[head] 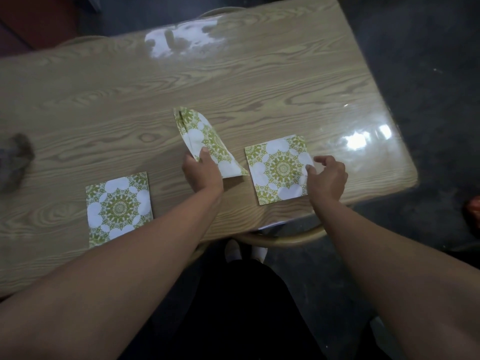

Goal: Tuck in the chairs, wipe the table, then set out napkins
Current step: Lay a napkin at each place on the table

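Two white napkins with a green mandala print lie flat on the wooden table (233, 74): one napkin (118, 207) near the front edge at the left, another napkin (278, 168) at the right. My left hand (202, 170) grips a small stack of the same napkins (205, 140), held tilted above the table's middle. My right hand (328, 178) rests at the right napkin's right edge, thumb and fingertips touching it, fingers apart.
A grey crumpled cloth (15, 162) sits at the table's left edge. A curved wooden chair back (283, 239) is tucked under the near right edge, another chair back (213, 12) shows at the far side. Dark floor surrounds the table.
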